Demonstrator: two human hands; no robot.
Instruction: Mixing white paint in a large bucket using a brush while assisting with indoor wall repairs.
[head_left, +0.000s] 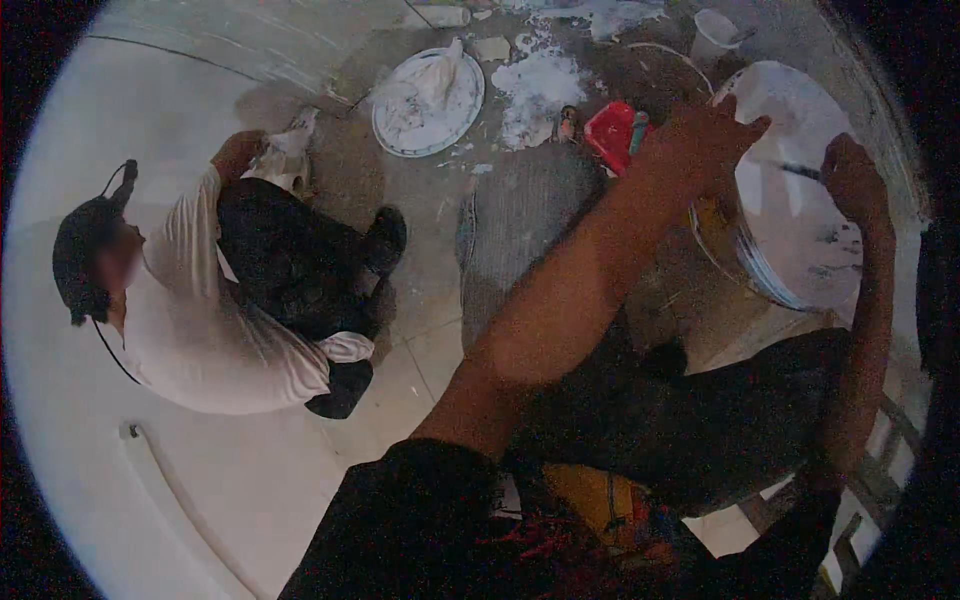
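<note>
A large round bucket [757, 262] stands at the right, with a pale, smooth whitish surface inside its rim and a yellowish patch on its outer side. My left hand [705, 145] is at the bucket's near-left rim, its thumb and a finger bent over the edge. On the far right, my right hand [858, 182] is closed round a thin dark tool [797, 170] that points left over the whitish surface. Its exact kind is too blurred to tell. Beside my left forearm lies a red tray-like piece [603, 132] with a greenish handle-shaped thing [638, 132] on it.
A white round lid [390, 137] with whitish material on it lies on the floor. White splotches [540, 90] spread beside it. A white cup [713, 38] stands behind the bucket. At left a person [210, 310] sits on the floor, a hand at a pale object. A long white strip [180, 520] lies lower left.
</note>
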